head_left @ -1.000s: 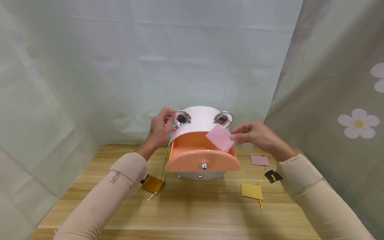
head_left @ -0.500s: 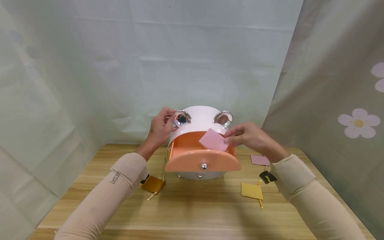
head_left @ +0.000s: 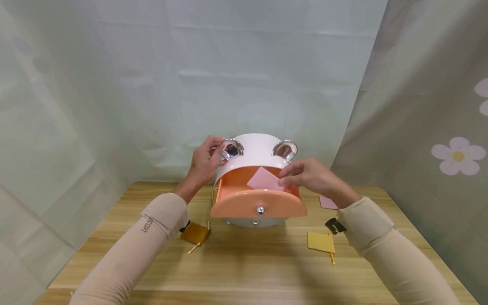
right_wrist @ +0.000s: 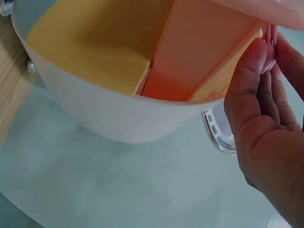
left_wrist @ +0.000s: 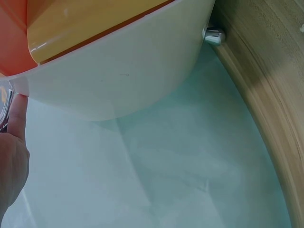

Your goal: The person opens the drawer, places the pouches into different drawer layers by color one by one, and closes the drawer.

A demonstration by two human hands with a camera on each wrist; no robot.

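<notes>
Pink and flat, a small pouch (head_left: 264, 181) now hangs low over the open orange drawer (head_left: 257, 203) of a white, round-topped box (head_left: 254, 153), having travelled in the past second from up beside the box's right chrome ear (head_left: 284, 149) down and leftward toward the drawer's mouth; its lower edge appears to dip behind the drawer front, which suggests the stowing of this pouch is nearly done, though it has not been let go. The right hand (head_left: 309, 177) pinches the pouch at its right corner between thumb and curled fingers (right_wrist: 254, 66), and the right wrist view shows the pink cloth (right_wrist: 266, 10) above an inner orange compartment (right_wrist: 199, 52). The left hand (head_left: 203, 163) has not shifted: its fingers are curled round the left chrome ear (head_left: 231, 149), steadying the box, with one fingertip (left_wrist: 18, 116) seen against the white shell in the left wrist view. On the wooden counter (head_left: 244, 267) lie an orange-brown pouch (head_left: 195, 233) near the left sleeve, a yellow pouch (head_left: 320, 242) to the right, and a second pink pouch (head_left: 327, 203) partly hidden behind the right wrist.
</notes>
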